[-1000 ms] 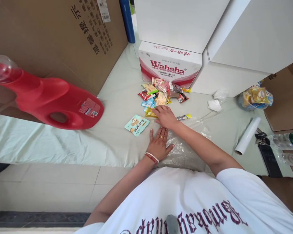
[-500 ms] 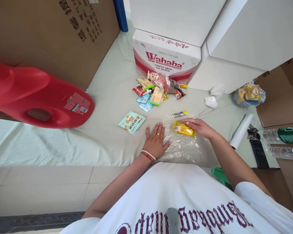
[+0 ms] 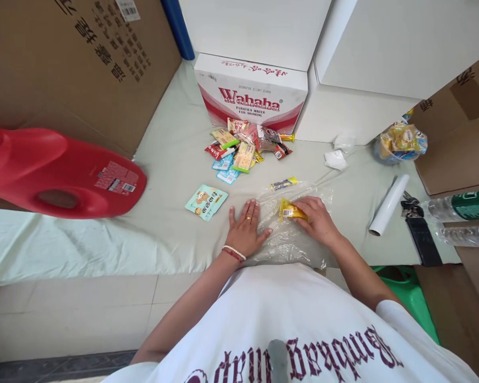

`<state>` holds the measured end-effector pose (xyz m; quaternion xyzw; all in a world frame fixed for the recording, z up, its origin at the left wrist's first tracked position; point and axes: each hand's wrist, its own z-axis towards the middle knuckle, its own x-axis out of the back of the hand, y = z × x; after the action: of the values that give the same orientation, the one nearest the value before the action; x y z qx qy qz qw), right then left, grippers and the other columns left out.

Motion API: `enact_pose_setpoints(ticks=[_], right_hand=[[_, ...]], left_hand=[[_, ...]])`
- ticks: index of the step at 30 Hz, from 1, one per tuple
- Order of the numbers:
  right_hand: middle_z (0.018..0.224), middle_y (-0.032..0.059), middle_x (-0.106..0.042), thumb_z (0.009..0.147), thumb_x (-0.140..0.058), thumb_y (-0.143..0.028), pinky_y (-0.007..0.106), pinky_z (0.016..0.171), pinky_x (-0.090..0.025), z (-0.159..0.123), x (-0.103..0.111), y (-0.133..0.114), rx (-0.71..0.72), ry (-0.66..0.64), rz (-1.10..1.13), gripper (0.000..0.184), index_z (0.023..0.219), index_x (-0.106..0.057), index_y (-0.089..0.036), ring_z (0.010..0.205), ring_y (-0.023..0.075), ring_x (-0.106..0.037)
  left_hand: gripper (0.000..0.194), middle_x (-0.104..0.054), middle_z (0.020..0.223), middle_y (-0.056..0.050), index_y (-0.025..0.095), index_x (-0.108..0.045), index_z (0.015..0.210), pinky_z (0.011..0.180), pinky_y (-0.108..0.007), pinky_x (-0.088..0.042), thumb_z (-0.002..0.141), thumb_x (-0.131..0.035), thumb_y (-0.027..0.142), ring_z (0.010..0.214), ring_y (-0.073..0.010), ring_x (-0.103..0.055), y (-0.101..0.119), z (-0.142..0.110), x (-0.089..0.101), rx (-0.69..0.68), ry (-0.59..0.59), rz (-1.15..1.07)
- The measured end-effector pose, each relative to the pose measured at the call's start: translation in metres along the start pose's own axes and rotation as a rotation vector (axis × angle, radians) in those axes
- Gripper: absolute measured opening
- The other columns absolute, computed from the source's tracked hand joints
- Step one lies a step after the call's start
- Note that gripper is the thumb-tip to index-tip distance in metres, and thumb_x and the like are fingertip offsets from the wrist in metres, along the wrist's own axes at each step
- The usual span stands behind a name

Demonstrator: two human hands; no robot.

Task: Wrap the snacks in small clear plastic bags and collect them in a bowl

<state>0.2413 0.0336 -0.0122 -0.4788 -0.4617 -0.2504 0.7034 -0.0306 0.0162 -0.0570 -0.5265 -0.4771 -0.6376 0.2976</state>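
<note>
My left hand (image 3: 245,230) lies flat with its fingers out, on the left edge of a clear plastic bag (image 3: 281,246) spread on the cloth. A yellow snack packet (image 3: 292,211) is over the bag, and my right hand (image 3: 316,219) is closed around its right end. Just beyond it lies a small yellow and dark snack stick (image 3: 284,184). To the left of my left hand rests a pale green snack pouch (image 3: 206,202). Farther back is a pile of wrapped snacks (image 3: 245,151).
A Wahaha carton (image 3: 251,96) stands behind the pile. The big red detergent bottle (image 3: 83,181) is at left. On the right are crumpled tissues (image 3: 336,159), a tub of snacks (image 3: 401,143), a white roll (image 3: 389,206), keys (image 3: 412,205), a black phone (image 3: 423,242) and plastic bottles (image 3: 471,206).
My right hand has come farther over the yellow packet and covers more of it. My left hand stays flat on the bag. The whole view has shifted slightly.
</note>
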Motion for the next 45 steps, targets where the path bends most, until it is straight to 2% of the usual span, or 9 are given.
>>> enact_pose_setpoints(ticks=[7, 13, 18, 22, 26, 34, 38, 42, 45], right_hand=[[0.135, 0.0134, -0.061, 0.095, -0.063, -0.032, 0.056, 0.109, -0.039, -0.008, -0.013, -0.001, 0.021, -0.116, -0.057, 0.051, 0.146, -0.057, -0.027, 0.131, 0.0341, -0.047], [0.135, 0.0122, -0.06, 0.102, -0.053, -0.036, 0.05, 0.106, -0.046, -0.051, 0.007, -0.007, -0.014, 0.14, 0.106, 0.039, 0.14, -0.059, -0.028, 0.126, 0.0291, -0.053], [0.119, 0.0106, -0.065, 0.102, -0.051, -0.033, 0.049, 0.098, -0.05, -0.062, 0.008, -0.012, -0.097, 0.216, 0.105, 0.031, 0.129, -0.066, -0.029, 0.114, 0.0284, -0.056], [0.141, 0.0126, -0.058, 0.095, -0.065, -0.033, 0.056, 0.114, -0.036, -0.028, -0.006, -0.016, -0.049, 0.031, -0.025, 0.049, 0.142, -0.059, -0.026, 0.135, 0.0344, -0.043], [0.126, 0.0104, -0.067, 0.094, -0.064, -0.023, 0.055, 0.115, -0.032, -0.01, -0.019, -0.015, -0.042, -0.044, -0.069, 0.041, 0.135, -0.065, -0.026, 0.134, 0.0329, -0.045], [0.142, 0.0149, -0.055, 0.099, -0.06, -0.035, 0.055, 0.111, -0.041, -0.054, -0.004, -0.015, 0.021, 0.116, 0.095, 0.044, 0.141, -0.056, -0.025, 0.132, 0.0316, -0.047], [0.131, 0.0142, -0.061, 0.095, -0.067, -0.039, 0.051, 0.106, -0.049, -0.102, 0.005, -0.012, 0.123, -0.002, 0.23, 0.045, 0.136, -0.059, -0.023, 0.126, 0.0295, -0.052], [0.132, 0.0149, -0.062, 0.098, -0.061, -0.031, 0.051, 0.105, -0.05, -0.13, -0.008, -0.001, 0.09, -0.049, 0.266, 0.028, 0.125, -0.066, -0.022, 0.127, 0.0292, -0.053], [0.119, 0.0113, -0.069, 0.102, -0.054, -0.026, 0.045, 0.099, -0.052, -0.124, -0.009, 0.006, 0.062, 0.022, 0.379, 0.02, 0.113, -0.07, -0.025, 0.115, 0.0244, -0.061]], left_hand=[[0.07, -0.03, 0.166, -0.02, 0.016, -0.031, 0.162, 0.124, -0.068, -0.002, 0.1, -0.045, 0.047, 0.157, -0.0373, -0.023, 0.001, -0.008, 0.0, 0.092, 0.225, 0.027], [0.055, -0.052, 0.156, -0.008, 0.036, -0.045, 0.154, 0.127, -0.065, 0.0, 0.101, -0.043, 0.022, 0.151, -0.0263, -0.04, -0.004, -0.007, 0.007, -0.308, 0.082, -0.032], [0.053, -0.048, 0.158, -0.015, 0.024, -0.041, 0.156, 0.125, -0.067, -0.005, 0.104, -0.037, 0.033, 0.149, -0.0271, -0.043, -0.008, 0.008, 0.004, -0.197, 0.007, -0.029], [0.057, -0.041, 0.162, -0.015, 0.023, -0.039, 0.158, 0.125, -0.068, -0.005, 0.104, -0.037, 0.041, 0.152, -0.029, -0.037, -0.003, 0.006, 0.004, -0.156, -0.021, 0.019], [0.058, -0.04, 0.163, -0.016, 0.023, -0.036, 0.16, 0.125, -0.067, -0.006, 0.105, -0.035, 0.04, 0.152, -0.0293, -0.038, 0.0, -0.003, 0.005, -0.137, -0.022, 0.033], [0.058, -0.036, 0.166, -0.011, 0.034, -0.042, 0.157, 0.125, -0.067, -0.005, 0.099, -0.051, 0.031, 0.158, -0.0348, -0.023, -0.011, -0.015, 0.009, -0.217, 0.2, -0.009], [0.069, -0.054, 0.155, -0.008, 0.034, -0.028, 0.162, 0.128, -0.059, 0.0, 0.098, -0.053, 0.031, 0.151, -0.0279, -0.04, -0.024, -0.02, 0.023, -0.528, -0.073, -0.163], [0.092, -0.044, 0.161, -0.015, 0.024, -0.032, 0.16, 0.128, -0.059, -0.002, 0.084, -0.068, 0.06, 0.152, -0.0343, -0.036, -0.04, -0.017, 0.031, -0.581, -0.334, -0.247], [0.056, -0.048, 0.159, -0.011, 0.028, -0.057, 0.141, 0.127, -0.058, -0.011, 0.091, -0.064, 0.052, 0.15, -0.0314, -0.039, -0.046, -0.011, 0.031, -0.549, -0.37, -0.284]])
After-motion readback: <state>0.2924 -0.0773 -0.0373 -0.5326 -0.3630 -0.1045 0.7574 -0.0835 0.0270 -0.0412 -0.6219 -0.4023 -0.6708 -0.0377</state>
